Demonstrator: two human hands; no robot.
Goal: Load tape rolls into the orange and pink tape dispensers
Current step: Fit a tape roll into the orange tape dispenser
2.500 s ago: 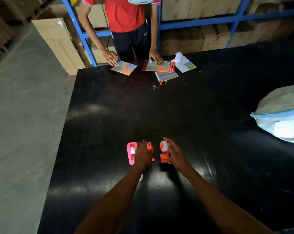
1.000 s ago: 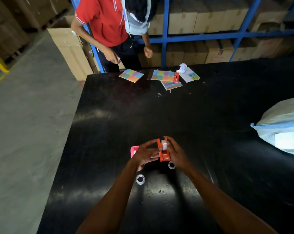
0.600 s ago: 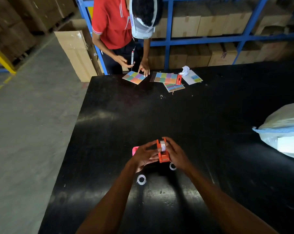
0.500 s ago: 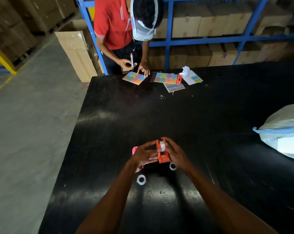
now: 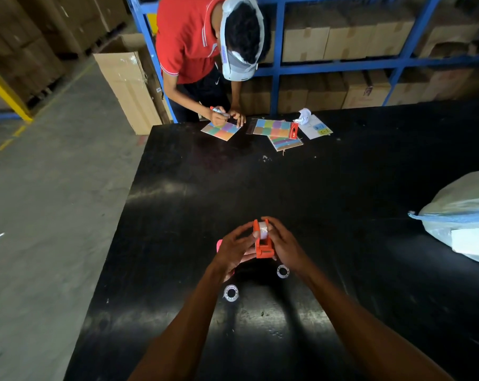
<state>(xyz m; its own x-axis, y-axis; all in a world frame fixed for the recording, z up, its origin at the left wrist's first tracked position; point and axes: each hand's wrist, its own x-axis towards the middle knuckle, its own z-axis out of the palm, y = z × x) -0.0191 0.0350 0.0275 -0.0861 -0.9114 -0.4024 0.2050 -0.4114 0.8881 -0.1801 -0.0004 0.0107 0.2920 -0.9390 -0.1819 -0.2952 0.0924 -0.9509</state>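
A glossy black table (image 5: pixel 343 204) is seen filling most of the view, set on a grey concrete floor (image 5: pixel 46 204) in a warehouse; blue shelving (image 5: pixel 279 67) stacked with brown cartons (image 5: pixel 304 42) is seen behind the far edge, and a tall carton (image 5: pixel 128 86) is stood at the far-left corner. One orange tape dispenser (image 5: pixel 263 244) is gripped from both sides above the table, left hand (image 5: pixel 234 250) closed on its left face, right hand (image 5: pixel 283 243) closed on its right face, with one tape roll (image 5: pixel 263 229) seated in its top. One pink tape dispenser (image 5: pixel 219 244) is mostly hidden behind the left hand, probably lying on the table. Two loose clear tape rolls are counted flat on the table: one (image 5: pixel 283 271) just under the right wrist, one (image 5: pixel 231 292) nearer, beside the left forearm. Three coloured-square cards (image 5: pixel 271 127) are laid at the far edge, where a second person (image 5: pixel 189 39) in a red shirt is bent over one. One pale plastic bag (image 5: pixel 463 210) is seen at the right edge.
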